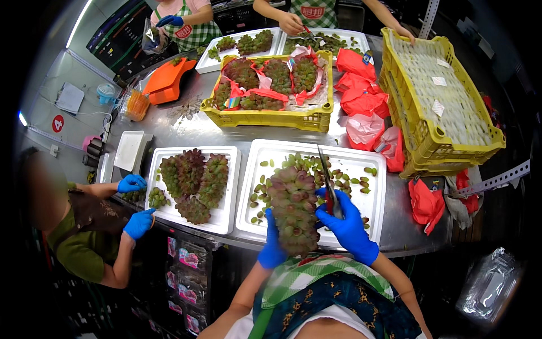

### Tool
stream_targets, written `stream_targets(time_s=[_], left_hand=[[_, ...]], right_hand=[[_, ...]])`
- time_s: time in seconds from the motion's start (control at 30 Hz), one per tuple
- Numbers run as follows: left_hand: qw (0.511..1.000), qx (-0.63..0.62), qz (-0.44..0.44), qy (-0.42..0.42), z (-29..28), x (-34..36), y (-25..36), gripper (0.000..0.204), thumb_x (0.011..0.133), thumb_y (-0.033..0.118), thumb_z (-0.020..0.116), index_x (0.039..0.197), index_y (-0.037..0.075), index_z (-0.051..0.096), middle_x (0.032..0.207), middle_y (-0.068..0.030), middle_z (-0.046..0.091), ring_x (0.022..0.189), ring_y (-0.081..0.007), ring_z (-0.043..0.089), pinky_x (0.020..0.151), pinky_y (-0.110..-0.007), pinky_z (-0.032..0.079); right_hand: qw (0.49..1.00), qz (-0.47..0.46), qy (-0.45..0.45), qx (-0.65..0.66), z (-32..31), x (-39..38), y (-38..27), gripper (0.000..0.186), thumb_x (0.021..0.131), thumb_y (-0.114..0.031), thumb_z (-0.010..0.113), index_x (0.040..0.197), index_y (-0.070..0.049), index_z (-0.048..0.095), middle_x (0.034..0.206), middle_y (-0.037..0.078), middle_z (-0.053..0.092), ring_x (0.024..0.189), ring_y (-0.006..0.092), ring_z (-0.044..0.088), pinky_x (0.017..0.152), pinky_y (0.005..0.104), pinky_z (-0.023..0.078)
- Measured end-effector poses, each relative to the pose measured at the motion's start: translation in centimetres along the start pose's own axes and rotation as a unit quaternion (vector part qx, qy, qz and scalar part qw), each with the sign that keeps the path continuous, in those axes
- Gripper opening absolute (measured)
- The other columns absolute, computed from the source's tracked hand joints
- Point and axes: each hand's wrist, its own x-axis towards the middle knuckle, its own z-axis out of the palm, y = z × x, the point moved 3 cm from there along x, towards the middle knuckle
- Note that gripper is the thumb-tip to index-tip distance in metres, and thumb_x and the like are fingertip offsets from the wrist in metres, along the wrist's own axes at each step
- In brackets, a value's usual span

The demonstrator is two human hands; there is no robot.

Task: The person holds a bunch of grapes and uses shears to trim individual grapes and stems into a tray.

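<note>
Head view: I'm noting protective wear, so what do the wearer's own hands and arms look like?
The left hand and right hand both wear bright blue, close-fitting gloves that end about the wrists, with no markings visible. The forearms are bare, without cables. White cloth shows by the left arm at the lower edge, possibly a sleeve.

A steel table [169,131] stands in a workroom where a tube light [79,24] glows above a pale wall [39,93] bearing a red sign [58,124].
</note>
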Motion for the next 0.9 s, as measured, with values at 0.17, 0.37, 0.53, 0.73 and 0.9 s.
stream_targets(time_s=[0.17,0.37,0.53,0.73,0.9], left_hand=[[0.993,0.056,-0.034,0.1,0.5,-0.4,0.2,0.069,0.085,0.058,0.031,0.133,0.009,0.025,0.129,-0.0108,0.039,0.114,-0.0237,0.044,0.092,-0.037,0.04],[0.978,0.142,0.066,0.135,0.9,0.7,0.2,0.066,0.081,0.038,0.055,0.132,0.008,0.026,0.124,-0.0088,0.043,0.112,-0.0207,0.046,0.092,-0.034,0.041],[0.975,0.159,0.092,0.122,0.8,0.6,0.1,0.054,0.086,0.037,0.048,0.13,0.009,0.031,0.122,-0.01,0.045,0.108,-0.0208,0.048,0.09,-0.032,0.042],[0.981,0.109,0.073,0.141,0.2,0.6,0.1,0.066,0.081,0.031,0.057,0.133,0.008,0.023,0.126,-0.0095,0.041,0.114,-0.021,0.045,0.094,-0.033,0.04],[0.986,0.109,0.068,0.111,1.0,0.3,0.2,0.062,0.084,0.032,0.051,0.133,0.007,0.023,0.128,-0.01,0.039,0.115,-0.0214,0.043,0.095,-0.034,0.038]], right_hand=[[0.986,-0.085,0.065,-0.131,0.3,-1.1,-4.1,0.052,0.07,-0.023,0.072,0.109,0.001,0.048,0.095,0.015,0.057,0.09,0.0237,0.057,0.079,0.0331,0.045],[0.922,-0.24,0.104,-0.286,0.9,-1.3,-4.0,0.048,0.064,-0.022,0.074,0.103,-0.003,0.054,0.082,0.012,0.059,0.067,0.0253,0.056,0.06,0.0327,0.044],[0.921,-0.187,0.094,-0.33,1.0,-1.6,-4.3,0.036,0.071,-0.017,0.07,0.1,-0.003,0.055,0.081,0.013,0.061,0.072,0.023,0.06,0.066,0.031,0.046],[0.964,-0.143,0.1,-0.203,0.6,-0.9,-2.6,0.034,0.072,-0.018,0.067,0.099,-0.003,0.054,0.078,0.015,0.061,0.07,0.028,0.062,0.061,0.0324,0.047],[0.973,-0.125,0.103,-0.164,0.1,-0.8,-2.8,0.031,0.075,-0.013,0.064,0.101,-0.002,0.052,0.083,0.014,0.062,0.074,0.0229,0.062,0.064,0.0304,0.047]])
